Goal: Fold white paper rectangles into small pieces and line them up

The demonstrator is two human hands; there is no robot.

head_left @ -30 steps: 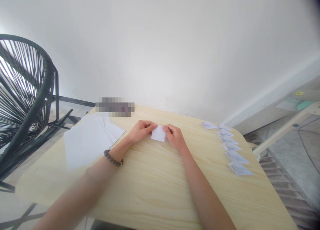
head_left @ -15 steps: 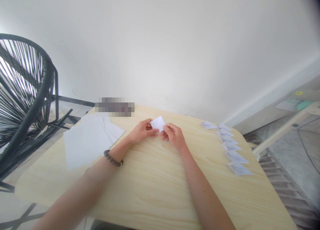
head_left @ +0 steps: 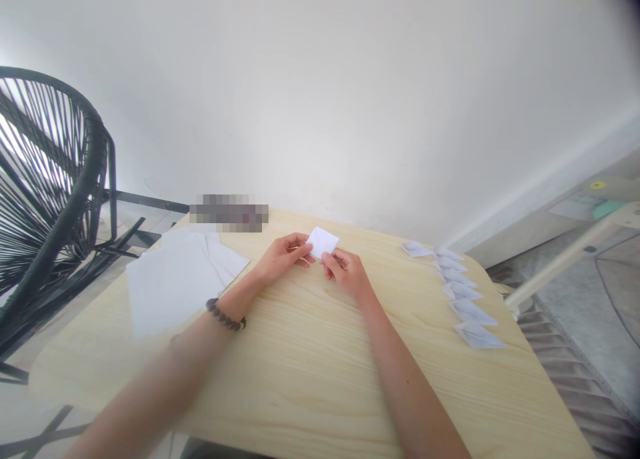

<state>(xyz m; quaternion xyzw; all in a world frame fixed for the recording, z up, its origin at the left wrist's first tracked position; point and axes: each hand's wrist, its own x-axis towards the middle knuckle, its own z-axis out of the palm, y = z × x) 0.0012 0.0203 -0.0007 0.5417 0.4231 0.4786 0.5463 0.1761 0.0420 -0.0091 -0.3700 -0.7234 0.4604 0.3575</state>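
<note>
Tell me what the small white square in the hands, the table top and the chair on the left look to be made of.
Small white square: thin matte paper, by its crisp folded edges. Table top: pale wood or wood-look laminate, with visible grain lines and a smooth, low sheen. Chair: dark cord strung over a black frame, probably metal.

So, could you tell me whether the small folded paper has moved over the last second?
Yes. The small folded paper, pinched by both hands, has risen off the table toward the far edge.

Plain white wall (head_left: 320,79), light wooden table (head_left: 310,372), black wire chair (head_left: 55,179) left, grey floor (head_left: 575,299) right
</note>
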